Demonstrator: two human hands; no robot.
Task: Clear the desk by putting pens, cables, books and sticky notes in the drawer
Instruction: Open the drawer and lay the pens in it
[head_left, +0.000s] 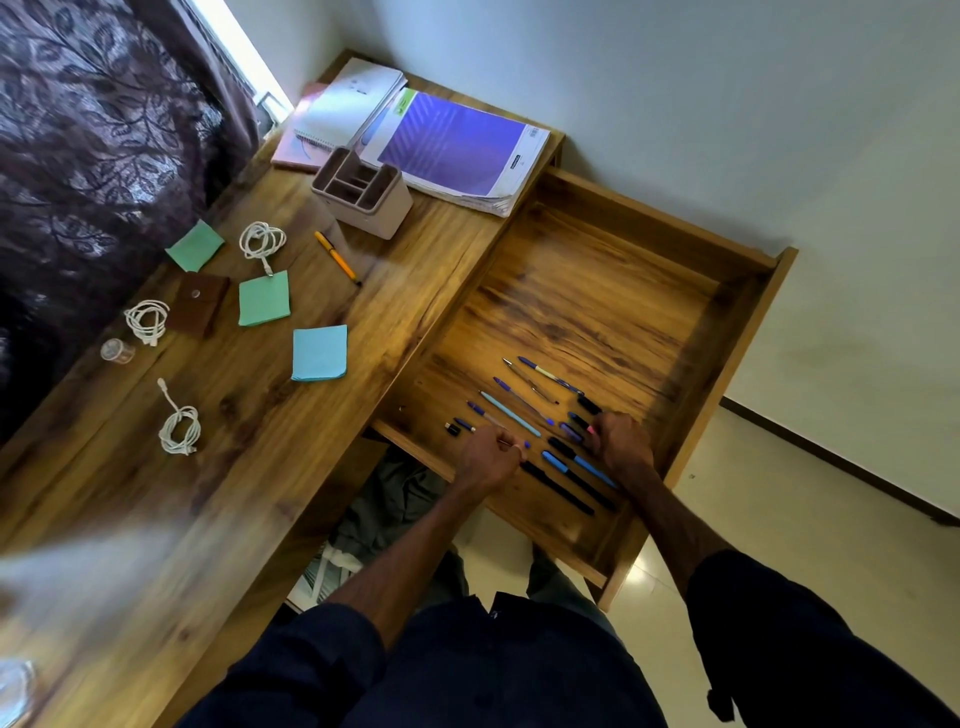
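Three coiled white cables wait at the desk's (249, 467) nine o'clock side: one near (179, 428), one beside a brown pouch (200, 309) and a small clear jar (117, 351), and one further back (262, 241). Toward twelve o'clock from them lie two green sticky notes (264, 299) and a blue pad (319, 353), then an orange pen (337, 257), all still on the desk top. Behind that, at twelve o'clock, stand an organiser (361, 192) and the stacked books (452, 145).

The open drawer (597, 291) juts out at three o'clock. A row of pens (511, 414) lies slanted on its floor at the six o'clock end, and both hands are there. The left hand (488, 457) has its fingers curled together, pinching a thin pen (485, 414) at the row's nine o'clock side. The right hand (621, 441) has its fingers bent round the end of a pink-tipped pen (571, 429) at three o'clock.

The step looks like tidying the pens already stowed. To do it well, each pen should be laid parallel and touching its neighbour and kept at the six o'clock end, because the bare floor toward twelve o'clock is probably needed for the wide books. Each pen should be let go only when it lies flat, so it does not roll. The orange pen would be a sensible next pick, as it completes the row.
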